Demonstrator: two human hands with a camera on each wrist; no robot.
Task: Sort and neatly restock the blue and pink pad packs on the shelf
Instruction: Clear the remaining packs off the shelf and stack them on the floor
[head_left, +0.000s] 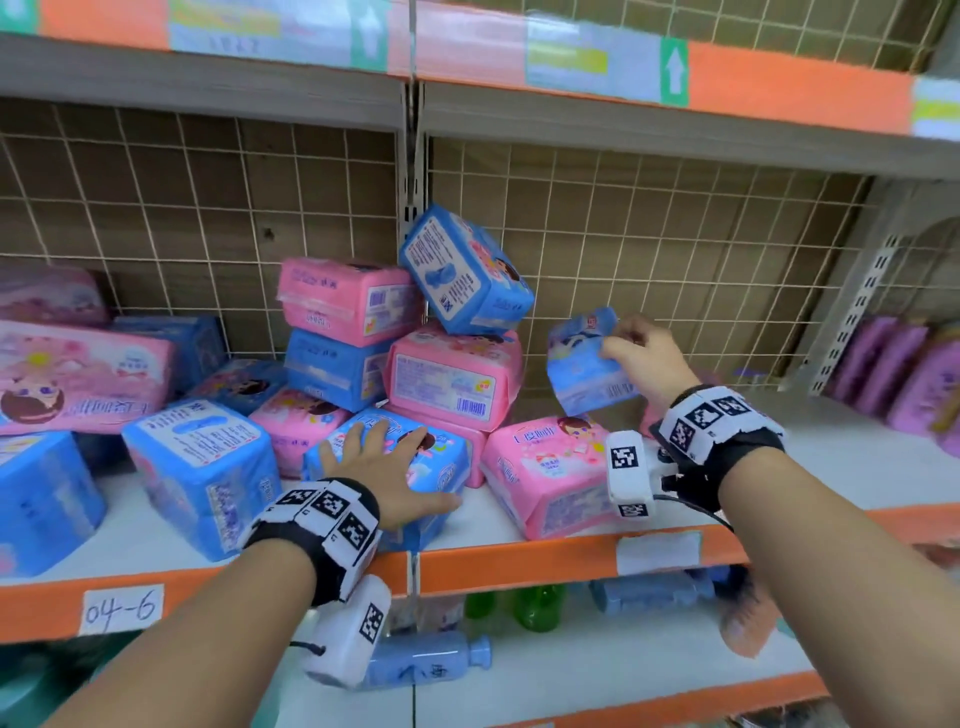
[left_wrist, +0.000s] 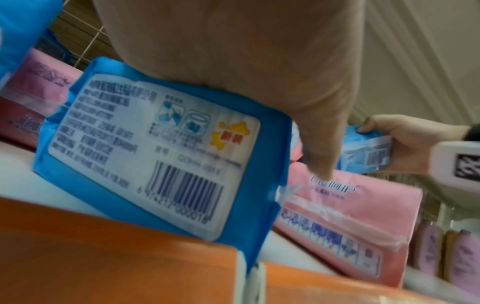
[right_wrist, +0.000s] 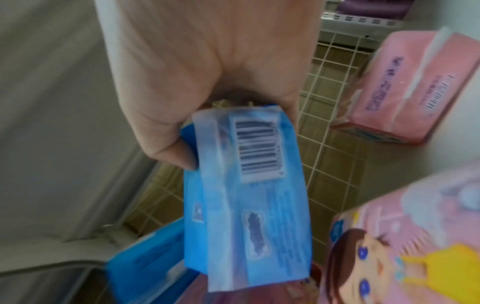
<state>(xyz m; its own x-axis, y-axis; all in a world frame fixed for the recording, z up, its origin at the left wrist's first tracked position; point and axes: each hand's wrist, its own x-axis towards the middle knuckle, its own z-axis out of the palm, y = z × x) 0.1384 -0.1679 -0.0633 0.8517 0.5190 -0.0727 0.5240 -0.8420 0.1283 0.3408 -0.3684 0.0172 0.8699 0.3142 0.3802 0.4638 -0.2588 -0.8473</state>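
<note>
Where head view hides it, barcode (right_wrist: 257, 148) on held blue pack (right_wrist: 246, 205)

I see my left hand (head_left: 387, 467) resting flat on a front pack (head_left: 441, 467) at the shelf (head_left: 831, 467) edge. At its 12 o'clock packs pile against the wire back. At its 3 o'clock lies another pack (head_left: 545, 475); above that my right hand (head_left: 649, 358) holds a raised pack (head_left: 582, 364) clear of the shelf.
</note>
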